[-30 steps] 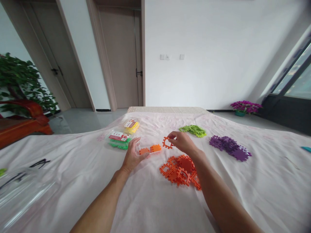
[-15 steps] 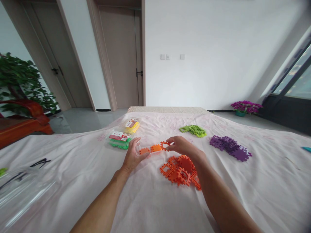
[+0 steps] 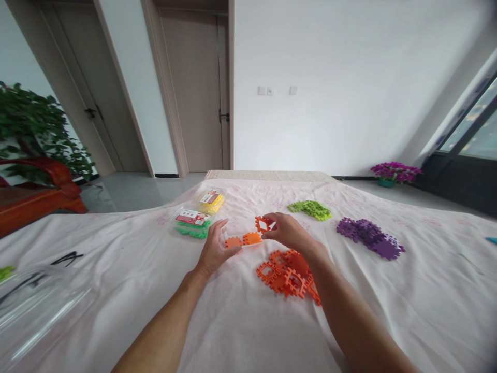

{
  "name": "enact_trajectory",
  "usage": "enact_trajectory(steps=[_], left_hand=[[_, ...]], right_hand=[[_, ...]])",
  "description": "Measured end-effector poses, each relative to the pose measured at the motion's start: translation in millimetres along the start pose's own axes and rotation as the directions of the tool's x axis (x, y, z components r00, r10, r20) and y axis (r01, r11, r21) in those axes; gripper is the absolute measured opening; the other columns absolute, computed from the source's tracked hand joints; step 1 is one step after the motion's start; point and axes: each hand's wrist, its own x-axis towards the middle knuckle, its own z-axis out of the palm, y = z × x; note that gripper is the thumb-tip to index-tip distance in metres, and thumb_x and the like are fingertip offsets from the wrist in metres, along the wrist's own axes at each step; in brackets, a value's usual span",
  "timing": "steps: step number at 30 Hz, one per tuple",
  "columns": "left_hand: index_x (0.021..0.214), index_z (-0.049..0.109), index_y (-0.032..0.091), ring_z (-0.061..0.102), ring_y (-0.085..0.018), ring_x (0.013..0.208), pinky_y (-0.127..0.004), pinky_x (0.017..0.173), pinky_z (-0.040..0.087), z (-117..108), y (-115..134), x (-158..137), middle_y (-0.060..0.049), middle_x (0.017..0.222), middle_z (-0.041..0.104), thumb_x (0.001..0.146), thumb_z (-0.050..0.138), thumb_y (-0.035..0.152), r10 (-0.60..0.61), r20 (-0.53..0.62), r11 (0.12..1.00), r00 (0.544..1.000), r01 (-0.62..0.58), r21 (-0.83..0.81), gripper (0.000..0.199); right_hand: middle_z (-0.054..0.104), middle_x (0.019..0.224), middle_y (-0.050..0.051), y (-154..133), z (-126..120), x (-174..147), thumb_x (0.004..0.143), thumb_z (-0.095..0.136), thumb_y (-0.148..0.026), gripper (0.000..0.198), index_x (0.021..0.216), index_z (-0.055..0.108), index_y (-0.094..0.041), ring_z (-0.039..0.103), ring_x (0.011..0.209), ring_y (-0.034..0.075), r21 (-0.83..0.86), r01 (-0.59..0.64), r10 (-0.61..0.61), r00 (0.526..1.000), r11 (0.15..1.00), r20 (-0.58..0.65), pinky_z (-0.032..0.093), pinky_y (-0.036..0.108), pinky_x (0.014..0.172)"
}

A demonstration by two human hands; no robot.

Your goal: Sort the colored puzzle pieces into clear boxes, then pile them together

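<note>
My left hand (image 3: 213, 250) is curled round the left end of a small clear plastic box (image 3: 244, 247), thumb at the near side. Inside the box lie orange notched building tiles (image 3: 252, 238), in two groups side by side. Between thumb and fingers, my right hand (image 3: 289, 230) pinches an orange-red notched tile (image 3: 258, 225) with an open middle, tilted above the box's right end. Below the right hand, a loose pile of orange-red tiles (image 3: 277, 282) rests on the cloth, some framed, some solid; my right forearm covers part of it.
Lidded clear boxes of green tiles (image 3: 193, 230) and yellow tiles (image 3: 214, 204) stand behind my left hand. Lime-green tiles (image 3: 314, 210) and purple tiles (image 3: 368, 238) lie to the right. A large clear plastic container (image 3: 42, 311) and dark-framed glasses (image 3: 68, 257) are at the left.
My right hand has raised the pinched tile slightly up and away from the box's right end. My left hand keeps its grip on the box. The view has shifted a little.
</note>
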Motion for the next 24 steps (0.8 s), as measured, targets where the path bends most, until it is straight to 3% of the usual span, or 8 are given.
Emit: enact_trajectory(steps=[4, 12, 18, 24], left_hand=[[0.14, 0.04, 0.025, 0.043, -0.032, 0.133, -0.051, 0.11, 0.041, -0.2, 3.0, 0.0, -0.013, 0.142, 0.04, 0.065, 0.083, 0.046, 0.013, 0.031, 1.0, 0.999, -0.013, -0.006, 0.088], [0.14, 0.039, 0.026, 0.046, -0.032, 0.131, -0.05, 0.107, 0.044, -0.6, 6.8, 0.6, -0.013, 0.142, 0.039, 0.065, 0.083, 0.046, 0.002, 0.047, 0.999, 0.999, 0.0, -0.039, 0.089], [0.139, 0.04, 0.026, 0.042, -0.03, 0.133, -0.048, 0.109, 0.043, -1.6, 9.7, 2.3, -0.011, 0.14, 0.04, 0.065, 0.083, 0.043, 0.033, 0.042, 0.999, 0.999, -0.033, 0.011, 0.087], [0.139, 0.04, 0.027, 0.046, -0.029, 0.13, -0.047, 0.107, 0.045, -1.0, 9.1, 1.5, -0.011, 0.14, 0.04, 0.067, 0.082, 0.042, 0.02, 0.05, 1.0, 0.999, -0.02, 0.001, 0.085]], right_hand=[[0.07, 0.104, 0.006, -8.4, 19.1, 8.0, 0.071, 0.076, -0.035, 0.045, 0.113, 0.067, -0.022, 0.064, 0.089, 0.019, -0.046, 0.034, -0.034, 0.999, 0.998, -0.005, 0.043, 0.024, 0.074], [0.072, 0.106, 0.006, -27.9, 54.2, 34.4, 0.071, 0.073, -0.037, 0.045, 0.113, 0.068, -0.022, 0.066, 0.093, 0.022, -0.076, 0.102, -0.087, 0.98, 0.992, 0.179, 0.044, 0.027, 0.075], [0.074, 0.102, 0.005, -30.9, 63.6, 45.7, 0.068, 0.071, -0.03, 0.042, 0.109, 0.071, -0.019, 0.067, 0.088, 0.021, 0.078, 0.165, -0.181, 0.945, 0.983, 0.271, 0.046, 0.024, 0.072], [0.073, 0.106, 0.007, -26.7, 67.5, 48.4, 0.065, 0.072, -0.027, 0.053, 0.117, 0.069, -0.016, 0.068, 0.09, 0.021, 0.144, 0.117, -0.154, 0.948, 0.983, 0.278, 0.048, 0.025, 0.074]])
